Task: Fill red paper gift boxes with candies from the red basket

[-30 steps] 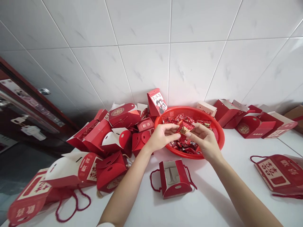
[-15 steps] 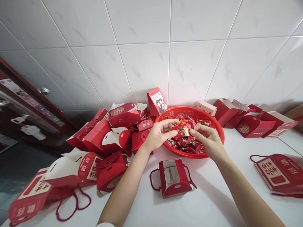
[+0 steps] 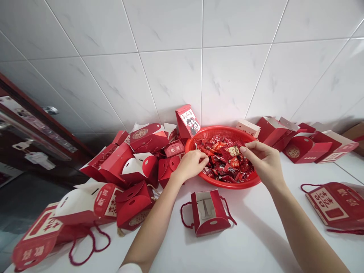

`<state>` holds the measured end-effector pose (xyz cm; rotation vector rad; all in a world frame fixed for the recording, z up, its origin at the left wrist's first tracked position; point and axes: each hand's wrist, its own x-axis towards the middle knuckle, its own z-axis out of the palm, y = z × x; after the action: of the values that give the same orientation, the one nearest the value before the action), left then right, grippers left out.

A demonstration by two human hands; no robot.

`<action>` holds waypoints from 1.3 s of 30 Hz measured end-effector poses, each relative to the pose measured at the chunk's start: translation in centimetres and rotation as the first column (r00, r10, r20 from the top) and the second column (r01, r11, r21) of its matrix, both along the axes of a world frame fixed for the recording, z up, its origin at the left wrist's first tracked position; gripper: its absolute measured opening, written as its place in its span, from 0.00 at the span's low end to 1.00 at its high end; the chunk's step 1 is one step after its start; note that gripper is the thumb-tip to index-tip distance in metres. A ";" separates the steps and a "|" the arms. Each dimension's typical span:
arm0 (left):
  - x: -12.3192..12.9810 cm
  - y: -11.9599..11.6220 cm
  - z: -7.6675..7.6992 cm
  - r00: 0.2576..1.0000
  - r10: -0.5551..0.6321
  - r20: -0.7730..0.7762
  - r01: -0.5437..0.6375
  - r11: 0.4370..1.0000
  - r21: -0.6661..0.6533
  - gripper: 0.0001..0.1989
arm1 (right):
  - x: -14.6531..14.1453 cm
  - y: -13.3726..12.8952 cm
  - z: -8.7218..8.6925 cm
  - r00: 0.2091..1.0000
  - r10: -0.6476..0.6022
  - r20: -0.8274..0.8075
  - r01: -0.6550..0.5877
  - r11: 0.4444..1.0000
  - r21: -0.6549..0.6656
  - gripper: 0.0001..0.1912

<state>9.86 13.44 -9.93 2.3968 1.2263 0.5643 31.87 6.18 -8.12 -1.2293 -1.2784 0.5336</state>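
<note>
My right hand (image 3: 264,161) pinches a red wrapped candy (image 3: 233,151) with gold print between thumb and fingertips, above the right half of a red plastic basket (image 3: 224,185). Many more shiny red-wrapped candies fill the basket. At its left rim is my left hand (image 3: 193,165), fingers curled down at the candies; what they hold, if anything, is hidden. In front of the basket stands a small red gift box (image 3: 218,212), its top open, with a white inside and a dark red cord handle on each side.
Several red gift boxes (image 3: 136,201) crowd the white table's left side. Others (image 3: 270,132) stand along the tiled wall at the right. A flattened-looking red box (image 3: 335,206) with a cord lies at the right edge. A dark door (image 3: 34,125) with keys is at far left.
My hands have moved apart. The right hand has carried the candy to the right; the left hand has come off it and dropped towards the basket's left rim.
</note>
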 end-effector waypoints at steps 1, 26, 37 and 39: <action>0.1 0.1 0.0 0.995 -0.008 -0.097 0.006 1.000 -0.022 0.15 | 0.1 0.1 0.0 1.000 0.001 0.015 -0.001 1.000 -0.001 0.16; 3.0 1.1 -0.5 0.992 -0.078 -0.096 0.053 0.968 -0.246 0.11 | 0.7 1.1 -0.7 0.998 0.052 0.047 -0.050 0.998 -0.037 0.16; 3.1 0.3 -0.3 0.990 -0.024 -0.136 -0.002 0.982 -0.187 0.18 | 1.1 1.1 -0.7 0.988 -0.030 0.148 0.026 0.999 0.025 0.14; 3.7 0.2 -0.3 0.986 -0.060 -0.158 0.028 0.980 -0.198 0.22 | 1.2 1.2 -0.8 0.989 -0.028 0.145 0.024 0.999 0.027 0.14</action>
<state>13.58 13.66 -10.21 2.3333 1.2295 0.2247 33.03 7.35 -8.90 -1.2806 -1.3853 0.4135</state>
